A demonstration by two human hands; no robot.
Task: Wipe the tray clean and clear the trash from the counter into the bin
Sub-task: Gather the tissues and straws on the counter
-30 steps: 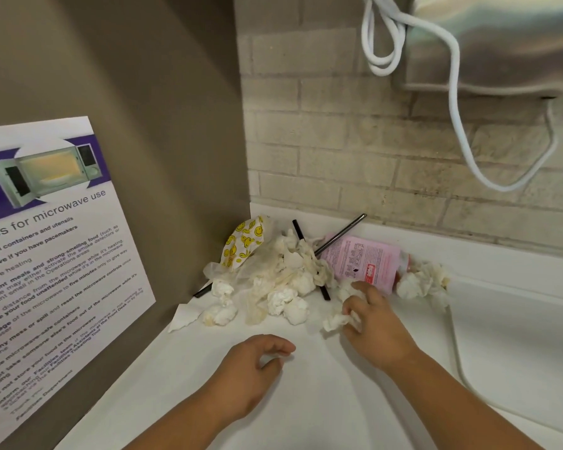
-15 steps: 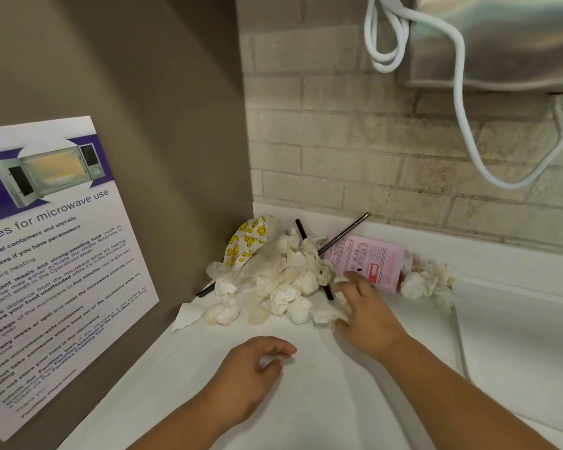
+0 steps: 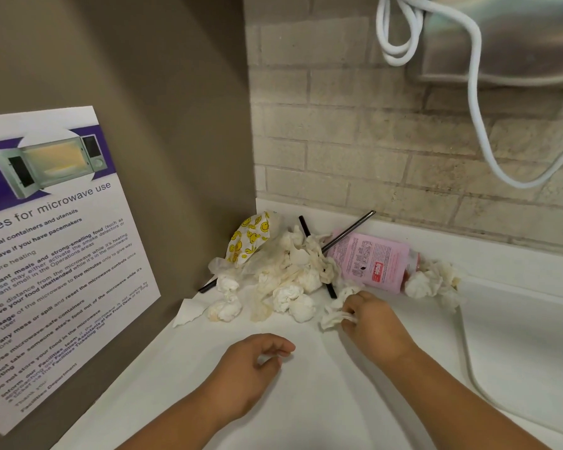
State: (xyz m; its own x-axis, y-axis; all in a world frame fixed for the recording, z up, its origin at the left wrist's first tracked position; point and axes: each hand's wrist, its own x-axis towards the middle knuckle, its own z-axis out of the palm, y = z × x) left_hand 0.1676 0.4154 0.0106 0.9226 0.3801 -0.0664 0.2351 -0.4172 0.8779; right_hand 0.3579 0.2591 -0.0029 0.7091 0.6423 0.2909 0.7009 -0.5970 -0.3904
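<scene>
Your right hand (image 3: 376, 323) pinches a crumpled tissue (image 3: 333, 316) at the near edge of the trash (image 3: 290, 277); its fingertips curl behind the tissue, out of sight. Your left hand (image 3: 251, 368) lies apart from it, lower on the white surface (image 3: 306, 414), fingers loosely curled and holding nothing; whether it touches the surface or hangs just above it cannot be told.

The trash is heaped in the back corner of the surface, against the brown side panel and the brick wall (image 3: 371, 151); most of it is balled, stained tissues. A smiley wrapper (image 3: 249, 238) sits half buried at the back left; a pink bottle (image 3: 377, 264) lies on its side at the right, its cap end hidden by another wad (image 3: 429, 282). A black straw (image 3: 304, 226) pokes out at the back and shows again near your right hand, its middle covered; a metal rod (image 3: 351, 230) slants from the wall down into the tissues, its lower part lost; a dark tip shows at the heap's lower left, and you cannot tell what it belongs to.

At the right lies what looks like a white tray (image 3: 517, 345), running off the frame. The poster (image 3: 46, 254) on the panel is cut off at the left; a steel casing (image 3: 507, 37) with a looped cable (image 3: 478, 118) is cut off at the top.
</scene>
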